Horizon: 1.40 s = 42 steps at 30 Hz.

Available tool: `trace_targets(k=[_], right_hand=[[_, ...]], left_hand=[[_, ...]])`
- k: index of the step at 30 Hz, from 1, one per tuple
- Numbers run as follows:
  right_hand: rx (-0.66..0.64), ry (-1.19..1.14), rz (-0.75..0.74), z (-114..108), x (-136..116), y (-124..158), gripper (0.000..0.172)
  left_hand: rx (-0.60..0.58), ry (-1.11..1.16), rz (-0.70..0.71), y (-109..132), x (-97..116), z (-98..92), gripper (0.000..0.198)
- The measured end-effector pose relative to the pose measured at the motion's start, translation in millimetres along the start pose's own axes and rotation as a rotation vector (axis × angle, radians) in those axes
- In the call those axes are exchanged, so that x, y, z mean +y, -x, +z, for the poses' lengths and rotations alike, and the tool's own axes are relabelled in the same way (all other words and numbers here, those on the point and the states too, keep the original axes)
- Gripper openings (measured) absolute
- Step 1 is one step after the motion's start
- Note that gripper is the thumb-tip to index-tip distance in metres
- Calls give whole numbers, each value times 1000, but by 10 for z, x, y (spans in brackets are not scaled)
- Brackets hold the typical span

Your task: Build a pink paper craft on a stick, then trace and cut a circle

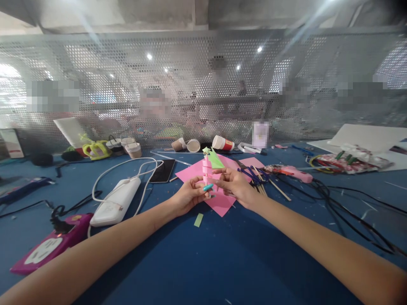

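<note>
Upright above the table, a paper craft stick (207,168) has pink paper strips around it and a small green star at its top. My left hand (187,197) grips its lower end with thumb and fingers. My right hand (238,186) is closed beside it, fingertips pinching a pink part of the craft at its right side. Beneath both hands lie pink paper sheets (222,206) and a green paper piece (216,159). Near my left hand on the table is a small green paper scrap (199,220).
Left are a white power bank (119,201) with a cable, a purple power strip (54,243) and a black phone (163,171). Right lie wooden sticks (280,189), a pink glue gun (297,173) and black cables (337,212). Paper cups (223,143) stand before a perforated metal partition (197,93).
</note>
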State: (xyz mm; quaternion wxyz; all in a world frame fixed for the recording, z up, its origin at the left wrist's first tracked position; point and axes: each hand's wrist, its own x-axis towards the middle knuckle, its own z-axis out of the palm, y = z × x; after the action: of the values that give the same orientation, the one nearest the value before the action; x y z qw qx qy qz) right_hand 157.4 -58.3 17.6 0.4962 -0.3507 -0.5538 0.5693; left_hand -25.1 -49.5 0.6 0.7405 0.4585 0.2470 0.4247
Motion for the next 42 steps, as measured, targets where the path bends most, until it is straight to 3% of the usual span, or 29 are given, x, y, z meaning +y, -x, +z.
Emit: trace_targets(k=[15,20,25,34,42], right_hand=[[122,40,-91,102,16,37,53],[103,72,-142,73,38,15,52],[107,145,-190,54,38,14,49],[46,34,-42,69,46,2,54],[-8,87,-29,70,67,0,47]], left_hand=[[18,-62,-5,11,-17,24,48],[-22,-80,-6,11,-17,34,47],[32,-66,10,9,-10,40,45],[-44,-109,9,29,-5,40,48],[-81,-149,4,37,-2,49,41]])
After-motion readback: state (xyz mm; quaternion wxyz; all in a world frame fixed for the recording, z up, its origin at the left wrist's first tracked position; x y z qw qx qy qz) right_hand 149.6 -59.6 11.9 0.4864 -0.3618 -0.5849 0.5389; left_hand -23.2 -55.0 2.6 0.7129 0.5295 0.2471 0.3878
